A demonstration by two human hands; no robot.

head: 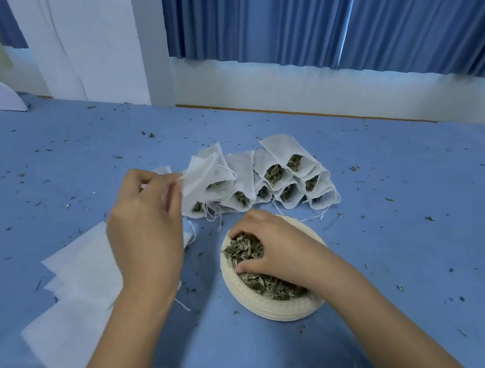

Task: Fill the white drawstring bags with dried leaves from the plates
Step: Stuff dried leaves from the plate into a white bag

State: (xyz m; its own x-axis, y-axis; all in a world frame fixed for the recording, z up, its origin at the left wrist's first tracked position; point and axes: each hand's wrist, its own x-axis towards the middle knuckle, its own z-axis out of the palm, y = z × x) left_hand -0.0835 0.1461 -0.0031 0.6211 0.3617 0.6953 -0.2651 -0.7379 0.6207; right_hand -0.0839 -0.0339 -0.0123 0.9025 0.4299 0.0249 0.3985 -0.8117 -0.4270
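1. The left hand [146, 229] is raised over the table [399, 246]. Its fingertips pinch one edge of an empty bag [205, 176].
2. This bag is held up in front of the left end of the filled bags [275, 172].
3. The right hand [277, 248] is in the plate [271, 314], with its fingers curled around a clump of leaves [244, 249].
4. More leaves lie in the near part of the plate.
5. The filled bags lie overlapping just behind the plate, and their open mouths show leaves.
6. White sheets [84, 271] lie flat at the near left.
7. Crumbs [151, 135] are scattered on the table.
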